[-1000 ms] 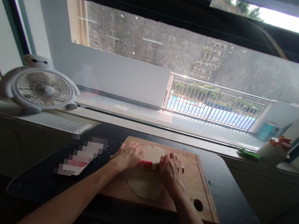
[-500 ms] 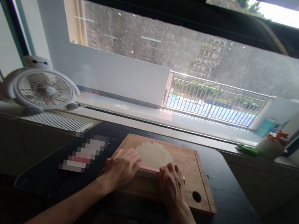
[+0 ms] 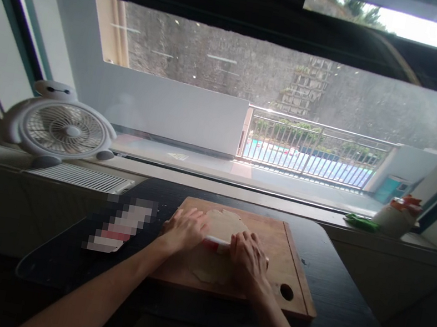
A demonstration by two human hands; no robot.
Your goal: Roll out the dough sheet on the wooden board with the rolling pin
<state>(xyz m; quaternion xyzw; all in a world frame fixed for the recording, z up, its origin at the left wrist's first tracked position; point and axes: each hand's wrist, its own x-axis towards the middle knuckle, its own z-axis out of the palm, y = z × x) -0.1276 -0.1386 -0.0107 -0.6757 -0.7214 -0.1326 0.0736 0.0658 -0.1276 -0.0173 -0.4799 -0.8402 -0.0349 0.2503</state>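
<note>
The fingers of the left hand [image 3: 186,228] lie close together, bent down over one end of a rolling pin [image 3: 216,244], and those of the right hand [image 3: 249,252] curl over the other; both hold it, though I cannot tell how the thumbs sit beneath. Between the hands a short stretch of the pin shows, pale along the top with red below. It lies crosswise above the middle of a wooden cutting board [image 3: 280,264], pressed on a thin, pale sheet of dough [image 3: 227,222]. The dough rests on the board, spreading to both the far and near sides of the pin, its edge uneven.

A round hole [image 3: 286,292] pierces the board near its near right corner, beside a groove [image 3: 297,262] running along its right side. Under the board stands a dark table [image 3: 348,316], reaching past it on either side. Left of the board, on the tabletop, lies a flat item [image 3: 118,227] blurred into blocks. Well beyond the board to the left stands a white fan [image 3: 71,131]; beyond it to the right, a pale container [image 3: 394,221] with an orange top sits beside something green [image 3: 361,221].
</note>
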